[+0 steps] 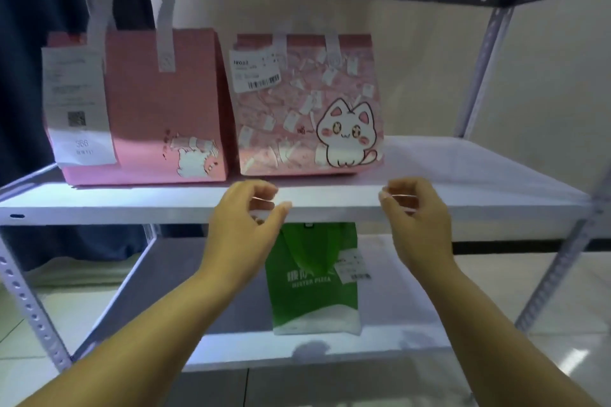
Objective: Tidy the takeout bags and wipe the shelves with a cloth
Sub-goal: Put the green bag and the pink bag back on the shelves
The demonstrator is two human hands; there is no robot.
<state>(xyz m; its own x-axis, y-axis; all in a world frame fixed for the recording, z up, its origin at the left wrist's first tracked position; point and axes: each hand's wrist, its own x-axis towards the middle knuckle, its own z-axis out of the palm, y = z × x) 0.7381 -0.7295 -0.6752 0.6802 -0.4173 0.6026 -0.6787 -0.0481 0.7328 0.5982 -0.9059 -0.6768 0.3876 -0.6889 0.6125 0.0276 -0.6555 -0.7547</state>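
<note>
Cat-print bag [310,109] just beyond left hand [244,221] and right hand [417,220]

Matt pink paper bag [158,109], glossy cat-print bag [307,109], painted metal shelf [132,205]

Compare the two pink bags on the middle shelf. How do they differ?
The left pink bag is plain with a small corner print; the cat bag is patterned all over with a big white cat. The left pink bag carries a long receipt; the cat bag a small barcode label. Both stand upright, side by side on the shelf.
</note>
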